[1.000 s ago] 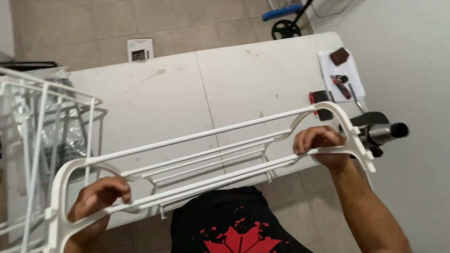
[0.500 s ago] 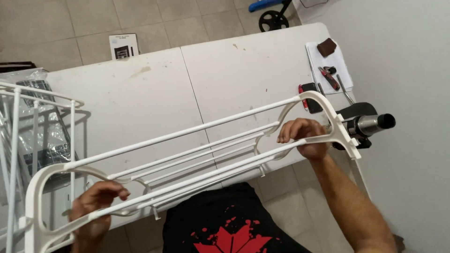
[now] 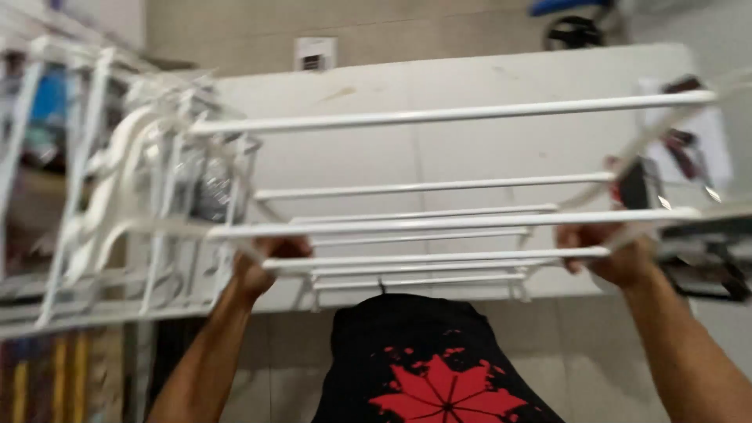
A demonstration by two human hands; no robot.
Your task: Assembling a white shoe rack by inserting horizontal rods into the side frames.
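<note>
Both hands — left hand (image 3: 262,262) and right hand (image 3: 615,254) — were closed tight on the white rack (image 3: 439,223), held up over the table (image 3: 470,102) — not set down yet.

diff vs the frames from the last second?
The white drying-rack section has been lifted and levelled: it slanted before, and now its rods run nearly horizontal, higher in the view. It has moved towards the assembled rack on the left. Both the left hand and right hand keep their grip. The white table is unchanged.
</note>
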